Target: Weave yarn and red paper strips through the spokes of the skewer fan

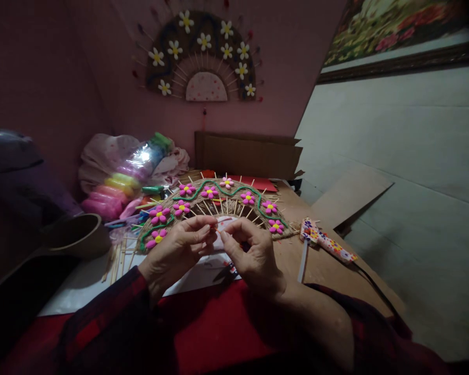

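My left hand (183, 245) and my right hand (252, 252) meet in front of me, fingertips pinched together on a tiny red piece (214, 227) that is too small to name. Just behind them lies a half-round woven fan decoration (222, 200) with pink flowers, a green wavy cord and wooden sticks radiating from its centre. A glue gun (328, 242) with a dotted pattern lies to the right of my right hand, its cord trailing toward me.
A bag of coloured clay rolls (128, 179) and a brown bowl (78, 234) sit at the left. Cardboard sheets (250, 153) stand behind the board. A finished fan with white flowers (205, 57) hangs on the pink wall. Loose sticks (115, 260) lie by the bowl.
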A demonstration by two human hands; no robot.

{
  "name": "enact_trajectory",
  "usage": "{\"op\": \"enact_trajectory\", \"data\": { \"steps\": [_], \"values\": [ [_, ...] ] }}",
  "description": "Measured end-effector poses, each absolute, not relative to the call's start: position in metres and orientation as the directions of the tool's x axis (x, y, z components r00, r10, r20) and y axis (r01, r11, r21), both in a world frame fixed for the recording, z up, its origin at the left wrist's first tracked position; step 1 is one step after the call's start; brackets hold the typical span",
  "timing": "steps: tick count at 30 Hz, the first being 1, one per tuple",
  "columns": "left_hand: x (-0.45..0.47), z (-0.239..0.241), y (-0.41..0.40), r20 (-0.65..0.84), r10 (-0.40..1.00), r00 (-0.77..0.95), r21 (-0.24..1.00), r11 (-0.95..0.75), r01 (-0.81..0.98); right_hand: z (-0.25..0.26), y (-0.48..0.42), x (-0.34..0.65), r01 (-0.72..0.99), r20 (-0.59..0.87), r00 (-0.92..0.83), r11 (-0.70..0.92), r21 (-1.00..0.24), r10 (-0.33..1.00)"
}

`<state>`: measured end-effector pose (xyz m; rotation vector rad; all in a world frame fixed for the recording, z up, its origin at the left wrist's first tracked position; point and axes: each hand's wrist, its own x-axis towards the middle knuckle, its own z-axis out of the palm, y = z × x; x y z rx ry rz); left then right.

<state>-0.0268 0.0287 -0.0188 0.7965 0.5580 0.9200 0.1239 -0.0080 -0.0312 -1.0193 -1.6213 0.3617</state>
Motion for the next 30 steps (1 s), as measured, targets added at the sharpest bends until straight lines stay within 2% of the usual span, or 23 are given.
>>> {"op": "enact_trajectory", "data": {
  "steps": [3,12,30],
  "values": [
    [-0.027,-0.0174,0.0282,-0.113,0.86,0.497,0.789,0.382,-0.482,-0.0302,-0.0084,0.1236,0.432,0.639,0.006,0.574,-0.695,0.769],
    [-0.0259,-0.0177,0.0291,-0.046,0.845,0.533,0.793,0.356,-0.495,-0.031,-0.0089,0.1234,0.431,0.64,-0.001,0.578,-0.693,0.768],
    [-0.025,-0.0177,0.0296,-0.062,0.851,0.521,0.802,0.354,-0.482,-0.0297,-0.0087,0.1226,0.431,0.638,0.003,0.574,-0.696,0.77]
  ]
}}
